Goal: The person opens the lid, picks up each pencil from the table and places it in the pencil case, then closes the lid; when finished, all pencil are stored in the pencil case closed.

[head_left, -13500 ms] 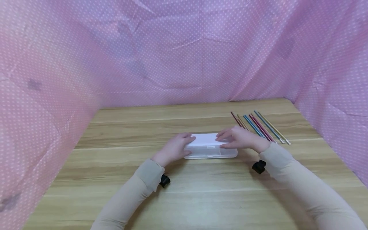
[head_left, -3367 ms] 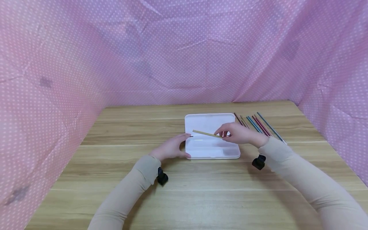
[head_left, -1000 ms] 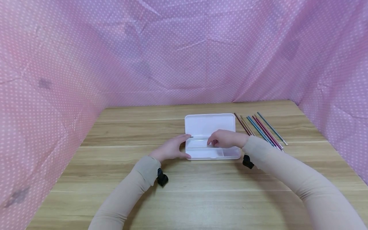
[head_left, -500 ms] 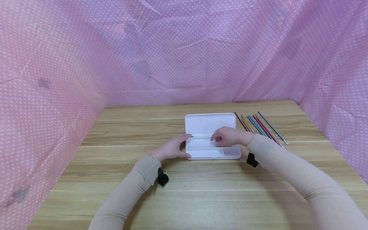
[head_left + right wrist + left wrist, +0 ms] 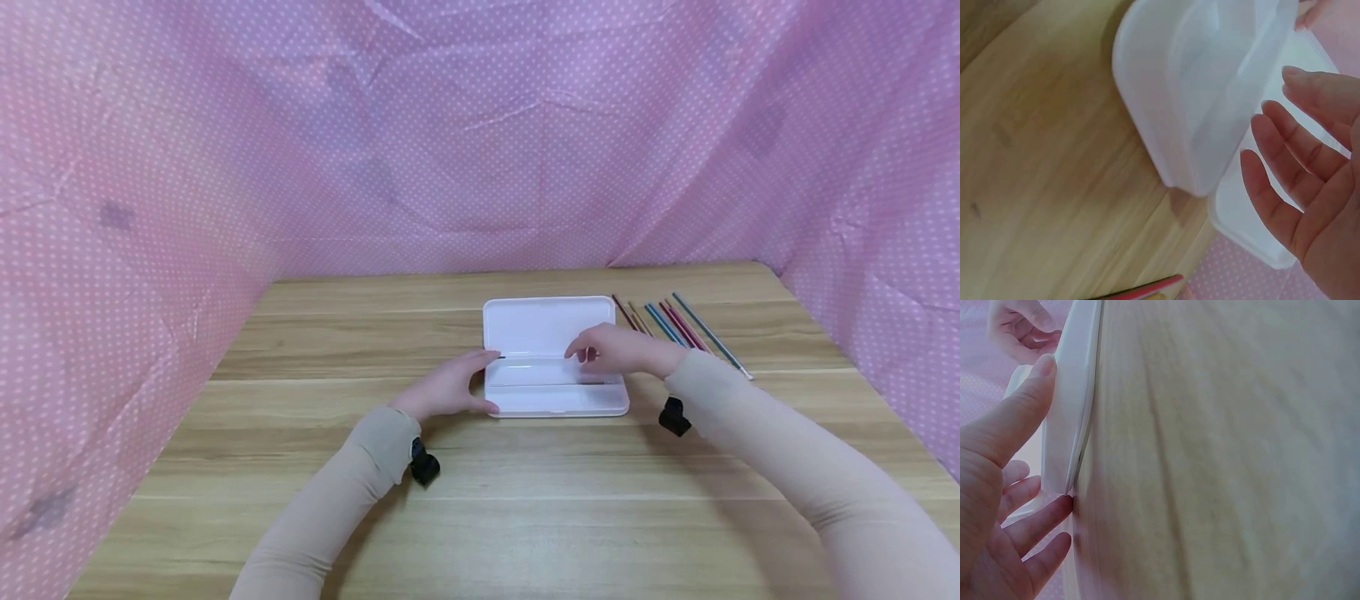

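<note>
A white plastic pencil case (image 5: pixel 532 402) lies on the table with its lid (image 5: pixel 549 323) tipped back. My left hand (image 5: pixel 446 386) holds the case's left end, thumb at the front corner and fingers toward the hinge. In the left wrist view the thumb touches the case's wall (image 5: pixel 1067 419). Over the right part of the case is my right hand (image 5: pixel 618 348), its fingers loosely bent. The right wrist view shows that hand (image 5: pixel 1319 175) with nothing between its fingers. Whether a pencil lies inside the case is too faint to tell.
Several pencils, among them a blue pencil (image 5: pixel 708 332), lie slanted to the right of the case, partly behind the right hand and sleeve. A pink dotted cloth (image 5: pixel 450 167) hangs around the wooden table (image 5: pixel 525 517). Each wrist carries a small black camera (image 5: pixel 425 463).
The lid, earlier down, is now raised. My right hand held a yellow pencil over the case, dipped in, and now is without it, drawn back rightward. The left hand stays at the left end.
</note>
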`<state>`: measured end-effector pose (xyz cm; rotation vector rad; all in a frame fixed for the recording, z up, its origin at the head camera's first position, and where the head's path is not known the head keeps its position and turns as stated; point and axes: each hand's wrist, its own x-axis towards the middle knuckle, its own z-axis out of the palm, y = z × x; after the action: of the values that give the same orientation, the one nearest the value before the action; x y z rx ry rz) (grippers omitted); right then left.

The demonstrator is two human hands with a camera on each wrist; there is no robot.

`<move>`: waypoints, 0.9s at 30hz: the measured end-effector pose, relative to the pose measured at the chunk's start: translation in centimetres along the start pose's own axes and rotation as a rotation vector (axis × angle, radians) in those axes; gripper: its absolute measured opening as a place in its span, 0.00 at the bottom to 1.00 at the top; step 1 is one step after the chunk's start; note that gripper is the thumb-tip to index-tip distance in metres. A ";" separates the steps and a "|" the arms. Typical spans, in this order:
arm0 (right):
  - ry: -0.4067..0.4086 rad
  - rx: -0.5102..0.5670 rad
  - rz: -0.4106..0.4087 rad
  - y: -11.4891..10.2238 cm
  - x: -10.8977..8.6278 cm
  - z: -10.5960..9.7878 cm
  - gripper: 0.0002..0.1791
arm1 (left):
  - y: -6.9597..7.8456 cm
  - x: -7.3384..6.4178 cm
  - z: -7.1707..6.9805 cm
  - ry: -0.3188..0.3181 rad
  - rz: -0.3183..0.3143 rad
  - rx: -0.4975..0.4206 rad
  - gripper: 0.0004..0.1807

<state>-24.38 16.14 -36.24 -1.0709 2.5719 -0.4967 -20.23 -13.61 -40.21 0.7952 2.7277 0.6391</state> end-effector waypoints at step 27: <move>0.218 -0.010 0.158 5.7 -7.3 -2.9 0.18 | 0.2 -0.3 -0.1 0.012 0.014 0.000 0.50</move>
<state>-24.18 25.73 -35.02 -0.8489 2.8218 -0.5902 -19.91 -13.61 -40.03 0.8136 2.7347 0.6489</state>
